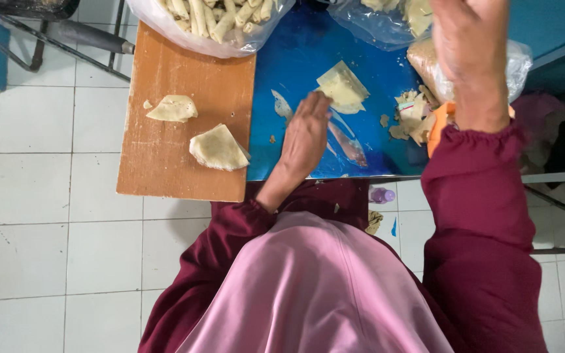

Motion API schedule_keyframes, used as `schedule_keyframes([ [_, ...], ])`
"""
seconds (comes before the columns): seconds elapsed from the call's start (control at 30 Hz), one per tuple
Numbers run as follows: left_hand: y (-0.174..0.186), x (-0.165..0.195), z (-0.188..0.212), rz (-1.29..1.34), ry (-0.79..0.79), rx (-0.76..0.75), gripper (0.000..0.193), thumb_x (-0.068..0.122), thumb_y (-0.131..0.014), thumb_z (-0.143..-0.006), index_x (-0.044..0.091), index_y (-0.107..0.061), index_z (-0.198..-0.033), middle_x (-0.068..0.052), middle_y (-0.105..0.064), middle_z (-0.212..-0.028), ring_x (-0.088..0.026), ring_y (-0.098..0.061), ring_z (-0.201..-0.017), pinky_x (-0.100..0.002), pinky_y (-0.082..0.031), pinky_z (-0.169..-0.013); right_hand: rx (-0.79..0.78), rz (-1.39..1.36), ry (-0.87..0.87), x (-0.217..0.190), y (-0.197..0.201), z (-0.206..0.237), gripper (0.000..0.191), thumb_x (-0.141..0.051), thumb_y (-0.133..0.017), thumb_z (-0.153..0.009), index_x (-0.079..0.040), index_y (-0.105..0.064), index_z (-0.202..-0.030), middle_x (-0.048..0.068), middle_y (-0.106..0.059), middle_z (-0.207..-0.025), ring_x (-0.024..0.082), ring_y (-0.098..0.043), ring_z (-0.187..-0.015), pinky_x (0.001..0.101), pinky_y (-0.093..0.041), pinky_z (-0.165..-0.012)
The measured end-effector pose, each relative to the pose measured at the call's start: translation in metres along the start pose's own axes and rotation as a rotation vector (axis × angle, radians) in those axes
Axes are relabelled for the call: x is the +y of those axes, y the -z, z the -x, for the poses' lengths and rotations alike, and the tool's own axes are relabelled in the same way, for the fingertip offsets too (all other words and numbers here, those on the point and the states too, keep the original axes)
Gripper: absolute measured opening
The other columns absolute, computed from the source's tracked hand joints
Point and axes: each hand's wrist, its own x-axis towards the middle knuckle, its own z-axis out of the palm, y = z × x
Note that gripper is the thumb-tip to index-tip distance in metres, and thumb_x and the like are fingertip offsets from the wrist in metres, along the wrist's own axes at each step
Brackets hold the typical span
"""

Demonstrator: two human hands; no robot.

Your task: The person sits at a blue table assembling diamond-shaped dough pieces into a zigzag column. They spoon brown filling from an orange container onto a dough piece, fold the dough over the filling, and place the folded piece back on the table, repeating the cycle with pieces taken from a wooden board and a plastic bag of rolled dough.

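On the blue table (308,52), a folded pale wrapper (342,87) lies at 1 o'clock of the left hand (305,136), whose fingers (315,108) lie flat, pressed together, touching it. Right hand (469,46) raised at 2 o'clock; finger state cannot be told. Two folded pieces (218,148) rest on a wooden board (165,163) at 9 o'clock.

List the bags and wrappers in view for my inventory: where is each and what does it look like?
Clear bag of rolled sticks: top, over the wooden board's far edge; pale tan.
Clear bag: top centre, on blue table; pale pieces.
Clear bag of crumbs: right, under the raised right hand; brownish.
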Motion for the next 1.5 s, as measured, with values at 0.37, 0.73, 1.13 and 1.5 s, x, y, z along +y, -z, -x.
schedule_keyframes([
  [0.37,-0.036,-0.016,-0.048,-0.446,0.237,0.132,0.035,0.019,-0.070,-0.084,-0.001,-0.058,-0.110,-0.016,-0.051,-0.116,-0.035,-0.051,-0.109,-0.047,-0.047,-0.082,0.136,1.252,-0.128,-0.023,0.106,0.122,0.010,-0.002,-0.068,-0.108,-0.006,-0.077,-0.111,0.012,-0.073,-0.107,0.024,-0.068,-0.095,0.0359,-0.052,-0.085],
  [0.73,-0.062,-0.034,-0.053,-0.631,0.077,0.146,0.022,0.003,-0.065,-0.088,0.006,-0.054,-0.106,-0.011,-0.057,-0.105,-0.027,-0.058,-0.103,-0.039,-0.052,-0.084,0.146,1.610,-0.124,0.013,0.129,0.132,0.009,-0.013,-0.083,-0.093,-0.009,-0.075,-0.093,0.009,-0.072,-0.094,0.034,-0.066,-0.097,0.0460,-0.050,-0.082],
  [1.13,-0.052,-0.022,-0.060,-0.283,0.104,0.048,0.037,-0.009,-0.061,-0.085,0.002,-0.047,-0.117,-0.020,-0.064,-0.100,-0.035,-0.071,-0.076,-0.042,-0.059,-0.055,0.169,1.446,-0.020,0.007,0.115,0.132,0.008,0.000,-0.075,-0.097,-0.005,-0.079,-0.102,0.009,-0.078,-0.098,0.025,-0.072,-0.088,0.0364,-0.054,-0.085],
  [1.5,-0.026,0.013,-0.036,0.409,0.249,0.044,0.011,0.004,-0.062,-0.098,0.003,-0.051,-0.099,-0.017,-0.061,-0.072,-0.029,-0.064,-0.061,-0.043,-0.050,-0.056,0.311,0.959,-0.337,0.008,0.134,0.145,0.020,-0.001,-0.070,-0.103,-0.002,-0.078,-0.121,0.007,-0.076,-0.098,0.006,-0.067,-0.084,0.0235,-0.051,-0.074],
])
